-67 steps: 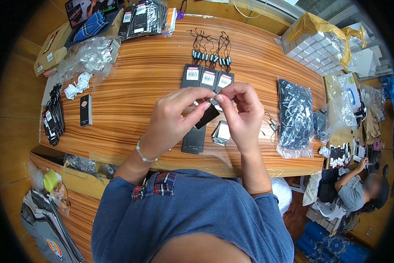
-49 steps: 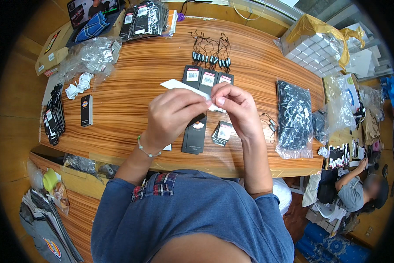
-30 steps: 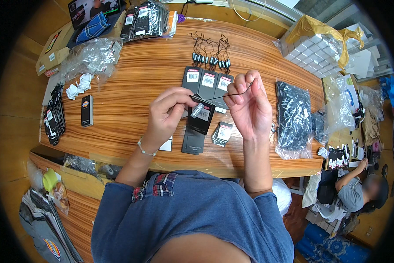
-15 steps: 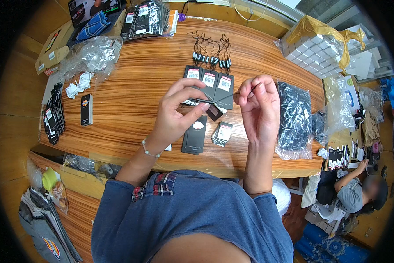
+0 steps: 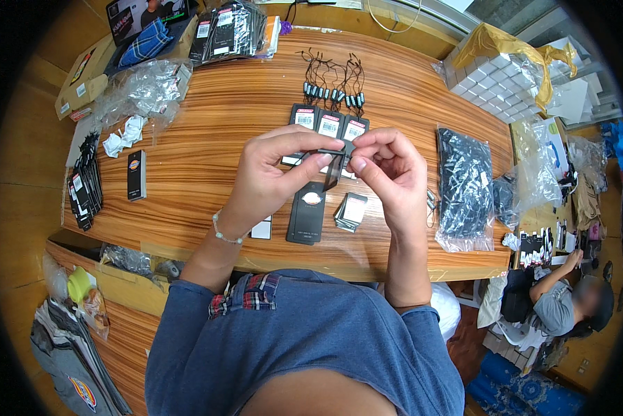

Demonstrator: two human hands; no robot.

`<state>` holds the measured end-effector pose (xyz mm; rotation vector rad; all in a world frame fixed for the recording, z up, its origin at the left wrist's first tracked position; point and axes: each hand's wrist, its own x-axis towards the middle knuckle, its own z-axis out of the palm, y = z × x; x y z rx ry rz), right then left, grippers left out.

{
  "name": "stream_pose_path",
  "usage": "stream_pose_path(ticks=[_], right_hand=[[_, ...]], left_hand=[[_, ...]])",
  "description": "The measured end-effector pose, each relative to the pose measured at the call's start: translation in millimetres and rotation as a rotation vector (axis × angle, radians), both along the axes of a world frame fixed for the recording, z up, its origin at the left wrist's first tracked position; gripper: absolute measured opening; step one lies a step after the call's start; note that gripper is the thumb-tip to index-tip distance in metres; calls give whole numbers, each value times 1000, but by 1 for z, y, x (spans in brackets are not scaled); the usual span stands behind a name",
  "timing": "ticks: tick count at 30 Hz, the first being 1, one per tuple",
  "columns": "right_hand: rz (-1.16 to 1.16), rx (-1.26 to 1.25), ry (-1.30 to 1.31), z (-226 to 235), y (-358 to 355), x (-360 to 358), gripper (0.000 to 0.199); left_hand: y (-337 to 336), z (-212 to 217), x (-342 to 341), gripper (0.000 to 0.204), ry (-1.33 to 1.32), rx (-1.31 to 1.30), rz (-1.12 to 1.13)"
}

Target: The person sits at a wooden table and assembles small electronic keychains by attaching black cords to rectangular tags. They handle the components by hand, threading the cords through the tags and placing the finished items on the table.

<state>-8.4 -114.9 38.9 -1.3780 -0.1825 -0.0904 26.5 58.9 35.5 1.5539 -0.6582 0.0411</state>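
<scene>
Small black card [image 5: 331,168] is pinched between both hands, held above the counter [image 5: 207,139], just over the flat black sleeve [image 5: 306,212]. Left hand [image 5: 273,173] grips its top edge, right hand [image 5: 388,170] fingertips close on its right corner. Long axis tilts steeply down.

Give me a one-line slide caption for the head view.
Both hands, left hand and right hand, pinch a small black card above a wooden table strewn with black tags.

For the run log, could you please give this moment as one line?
left hand: holds black tag | right hand: pinches tag's edge | below: black card, small stack on table
</scene>
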Motion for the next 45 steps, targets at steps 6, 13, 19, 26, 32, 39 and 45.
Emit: stream_pose_path(ticks=[6, 13, 19, 26, 32, 39, 45], right_hand=[[112, 111, 74, -4, -7, 2, 22], [158, 120, 89, -6, -4, 2, 22], [170, 109, 74, -6, -3, 0, 22], [215, 162, 112, -12, -1, 0, 21], [176, 177, 49, -20, -1, -3, 21], [172, 187, 8, -28, -4, -7, 22], [136, 160, -85, -28, 3, -3, 21]], left_hand=[[3, -1, 1, 20, 30, -41, -107], [6, -5, 3, 19, 50, -64, -158], [8, 0, 6, 16, 21, 97, -164], [11, 6, 9, 14, 119, 132, -234], [6, -3, 3, 12, 232, -43, -271], [0, 0, -5, 11, 195, -66, -303], [-1, 0, -3, 10, 13, 31, -213]])
